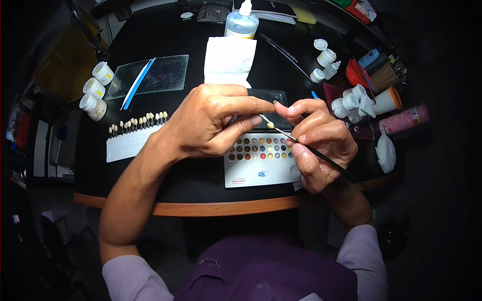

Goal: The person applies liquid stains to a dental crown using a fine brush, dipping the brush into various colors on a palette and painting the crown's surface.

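Observation:
A small cream-coloured dental crown sits at the end of a thin metal holder, whose other end is pinched between the thumb and fingers of my left hand. My right hand grips a fine brush with a dark handle, and its tip meets the crown or comes very close to it. My two index fingertips nearly touch above the crown. Below my hands lies a white palette with rows of small wells in yellow, brown, red and grey shades.
To the left stand a tooth shade guide, several white jars and a glass slab bearing a blue-and-white strip. Farther back are a white tissue and a dropper bottle. Small containers and a pink bottle crowd the right.

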`<state>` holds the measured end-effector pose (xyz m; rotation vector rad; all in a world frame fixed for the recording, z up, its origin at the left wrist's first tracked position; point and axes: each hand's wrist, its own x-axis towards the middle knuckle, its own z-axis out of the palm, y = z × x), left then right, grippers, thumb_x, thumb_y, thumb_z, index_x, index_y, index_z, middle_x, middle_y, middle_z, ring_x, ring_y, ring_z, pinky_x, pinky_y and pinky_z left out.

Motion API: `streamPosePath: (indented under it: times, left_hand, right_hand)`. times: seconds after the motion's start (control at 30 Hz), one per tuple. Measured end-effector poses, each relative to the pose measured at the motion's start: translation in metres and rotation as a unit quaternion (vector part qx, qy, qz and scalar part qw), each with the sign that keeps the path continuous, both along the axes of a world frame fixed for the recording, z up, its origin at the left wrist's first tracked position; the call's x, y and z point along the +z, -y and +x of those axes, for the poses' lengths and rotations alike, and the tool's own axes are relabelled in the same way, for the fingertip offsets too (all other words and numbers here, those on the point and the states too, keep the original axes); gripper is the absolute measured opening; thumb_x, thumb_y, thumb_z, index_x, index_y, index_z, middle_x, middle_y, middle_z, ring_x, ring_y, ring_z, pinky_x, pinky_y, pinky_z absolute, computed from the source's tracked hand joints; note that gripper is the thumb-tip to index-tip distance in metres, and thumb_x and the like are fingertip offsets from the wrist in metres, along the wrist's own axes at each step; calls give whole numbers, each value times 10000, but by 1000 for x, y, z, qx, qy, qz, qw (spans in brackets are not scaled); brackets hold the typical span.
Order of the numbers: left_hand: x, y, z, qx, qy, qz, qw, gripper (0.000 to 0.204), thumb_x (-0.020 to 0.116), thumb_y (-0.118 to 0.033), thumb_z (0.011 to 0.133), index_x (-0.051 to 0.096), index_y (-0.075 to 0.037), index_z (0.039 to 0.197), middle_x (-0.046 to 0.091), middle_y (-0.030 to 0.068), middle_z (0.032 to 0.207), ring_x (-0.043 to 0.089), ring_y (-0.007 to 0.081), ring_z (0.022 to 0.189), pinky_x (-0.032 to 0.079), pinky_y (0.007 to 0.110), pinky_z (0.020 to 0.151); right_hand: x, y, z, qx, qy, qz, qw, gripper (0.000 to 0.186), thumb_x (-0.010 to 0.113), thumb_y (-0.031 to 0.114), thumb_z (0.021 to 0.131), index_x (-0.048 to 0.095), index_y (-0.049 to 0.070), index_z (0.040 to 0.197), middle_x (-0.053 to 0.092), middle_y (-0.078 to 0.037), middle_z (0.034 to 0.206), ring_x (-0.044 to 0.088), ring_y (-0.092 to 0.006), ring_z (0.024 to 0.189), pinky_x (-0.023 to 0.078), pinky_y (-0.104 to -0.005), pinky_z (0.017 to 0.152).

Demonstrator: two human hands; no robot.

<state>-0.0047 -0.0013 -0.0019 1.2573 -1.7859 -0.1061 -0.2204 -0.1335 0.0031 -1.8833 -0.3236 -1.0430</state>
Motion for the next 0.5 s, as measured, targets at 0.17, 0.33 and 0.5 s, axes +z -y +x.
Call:
streamPosePath:
  times: [0.17,0.33,0.5]
  left_hand:
    - [-2,1,0,-10,-4,-4,1000,337,756,-13,897,836,-70,1219,664,76,729,607,183,623,470,348,573]
    - [1,-1,-1,-22,-6,4,1000,331,757,-31,898,841,-81,1214,658,75,717,601,187,608,471,347,574]
    - [1,-2,-2,-27,-13,9,1000,341,758,-32,888,845,-90,1212,648,68,706,582,186,597,469,345,576]
  right_hand:
    - [0,-2,-5,-4,-20,-16,1000,205,663,-100,850,632,10,1019,696,-122,876,683,-327,1135,624,-460,963]
    - [3,-1,-8,-15,-22,-47,999,253,661,-119,805,626,22,1012,688,-125,878,687,-326,1080,637,-450,931]
    - [1,0,-6,-41,3,-78,996,273,676,-111,758,620,38,981,685,-115,870,703,-325,1025,638,-423,866]
